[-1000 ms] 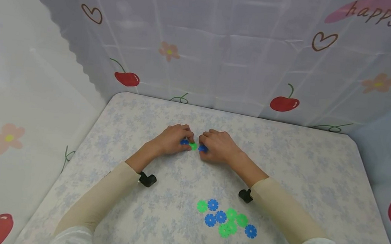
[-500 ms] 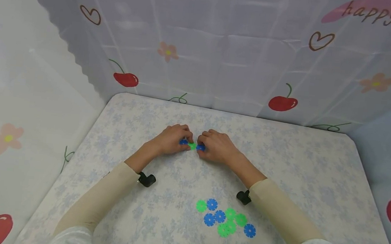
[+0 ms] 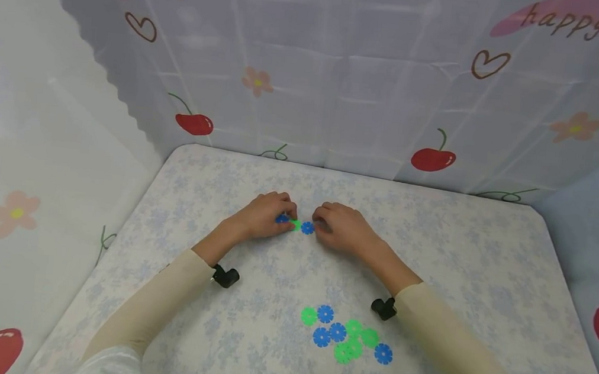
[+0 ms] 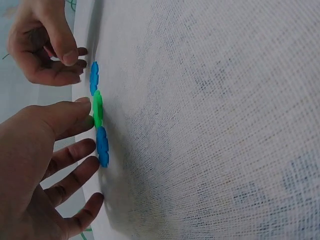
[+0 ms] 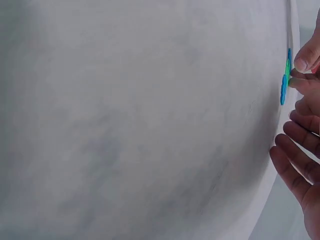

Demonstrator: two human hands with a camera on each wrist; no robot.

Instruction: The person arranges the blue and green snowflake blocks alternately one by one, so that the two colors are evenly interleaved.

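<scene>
1. Your left hand pinches a thin, bright green, round plastic disc with notched edges between thumb and index finger; its other fingers are spread apart.
2. Those spread fingers lie close beside a blue notched plastic disc at the left end; you cannot tell for certain whether they touch it.
3. A second blue notched plastic disc, at the right end, meets the green one on the other side, so the three form a short row, blue, green, blue, between your hands. You cannot tell how deeply their notches interlock.
4. Your right hand is just beside that right-end disc, its fingers loosely bent and holding nothing; the left wrist view shows a gap between them and the disc.
5. Nearer to you, on the tabletop with its white, pale-blue-patterned cloth, is a loose group of notched plastic discs: five green and four blue, some touching or overlapping.
6. Beige sleeves cover your forearms, and a small black device sits at each wrist.
7. Behind the tabletop hangs a pale sheet printed with red cherries, flowers, hearts and the word "happy".
</scene>
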